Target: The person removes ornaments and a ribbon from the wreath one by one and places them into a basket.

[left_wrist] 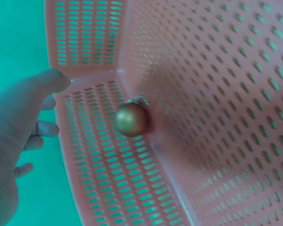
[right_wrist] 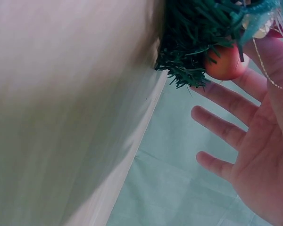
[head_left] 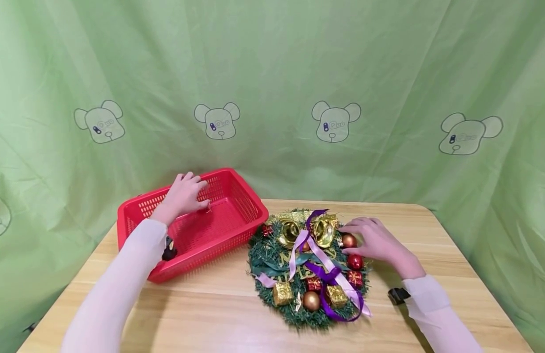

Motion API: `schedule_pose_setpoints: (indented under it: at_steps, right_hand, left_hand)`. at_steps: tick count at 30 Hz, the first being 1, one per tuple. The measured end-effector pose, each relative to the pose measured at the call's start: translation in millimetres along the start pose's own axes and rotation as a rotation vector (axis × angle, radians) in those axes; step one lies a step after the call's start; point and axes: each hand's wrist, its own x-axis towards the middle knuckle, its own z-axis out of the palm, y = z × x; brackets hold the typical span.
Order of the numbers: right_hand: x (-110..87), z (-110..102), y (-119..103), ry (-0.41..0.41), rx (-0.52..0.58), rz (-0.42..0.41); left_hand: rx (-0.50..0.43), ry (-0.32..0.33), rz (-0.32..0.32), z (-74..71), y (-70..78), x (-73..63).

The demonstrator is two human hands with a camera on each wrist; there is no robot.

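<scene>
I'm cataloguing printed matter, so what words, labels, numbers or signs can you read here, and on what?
No whole word reads surely.
Gold letters on the wreath: partly covered by ribbons, unreadable as words.
Lettering on the bear heads of the green curtain: too small and blurred.

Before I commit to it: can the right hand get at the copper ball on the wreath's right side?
Probably yes: the right hand is beside the copper ball, which lies between its thumb and fingers. Only a few green needles seem to cross it.
</scene>
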Motion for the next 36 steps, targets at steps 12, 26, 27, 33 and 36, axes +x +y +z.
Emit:
schedule_pose_setpoints:
  at_steps: [12,26,27,33,36]
  right_hand:
    - [0.7,0.3,0.3,0.005,0.003,-0.009]
    - [-0.2,-0.2,-0.2,0.004,0.006,-0.003]
    - [-0.1,-0.3,-0.3,0.004,0.006,-0.002]
    - [0.4,-0.7,-1.6,0.007,-0.002,-0.002]
    - [0.3,-0.2,-2.3,0.014,-0.006,-0.008]
  left_hand:
    - [-0.015,0.135,0.047,-37.0,27.9,16.8]
    - [-0.027,0.21,0.161,-72.2,75.1,32.6]
    - [-0.031,0.219,0.168,-74.0,79.3,33.3]
    - [-0.047,0.3,0.244,-81.6,109.4,37.1]
    - [-0.052,0.324,0.295,-81.9,128.0,38.2]
